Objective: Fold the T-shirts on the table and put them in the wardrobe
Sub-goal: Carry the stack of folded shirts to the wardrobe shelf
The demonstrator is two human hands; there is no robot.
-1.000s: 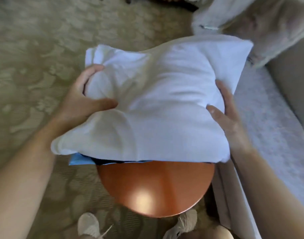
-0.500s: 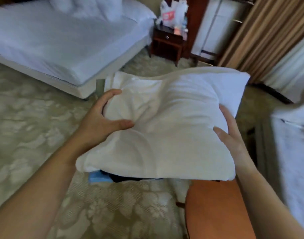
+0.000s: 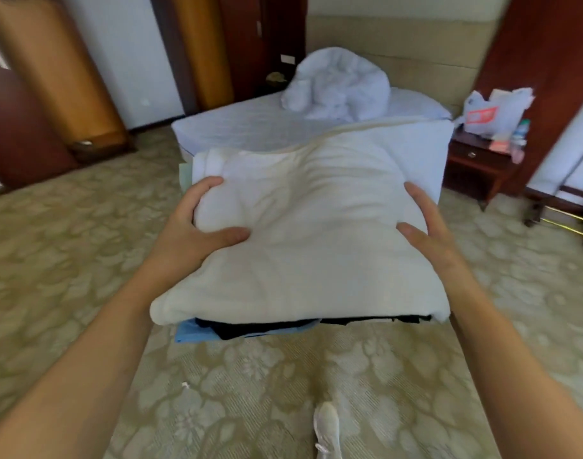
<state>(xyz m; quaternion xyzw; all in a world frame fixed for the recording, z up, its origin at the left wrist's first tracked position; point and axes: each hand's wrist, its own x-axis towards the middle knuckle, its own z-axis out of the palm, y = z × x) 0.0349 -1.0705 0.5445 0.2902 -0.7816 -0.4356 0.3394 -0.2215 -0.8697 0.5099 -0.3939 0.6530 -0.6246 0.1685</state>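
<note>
I carry a stack of folded T-shirts in the air at chest height. A white T-shirt (image 3: 316,226) lies on top; a black one (image 3: 266,327) and a light blue one (image 3: 190,332) peek out beneath its near edge. My left hand (image 3: 197,226) grips the stack's left side, thumb pressed on the top and fingers curled over the far corner. My right hand (image 3: 425,226) holds the right side, thumb on top and fingers along the edge. The wardrobe is not identifiable in view.
A bed (image 3: 250,127) with a bundled white duvet (image 3: 339,84) stands straight ahead. A dark wooden nightstand (image 3: 475,167) with a plastic bag (image 3: 495,111) is at the right. Wooden panels and curtains (image 3: 61,77) line the left. Patterned carpet (image 3: 68,243) covers the floor; my shoe (image 3: 326,432) shows below.
I lifted the stack off the round orange table and turned; the view swung from table and sofa to the bed and nightstand. Both hands keep the same grip.
</note>
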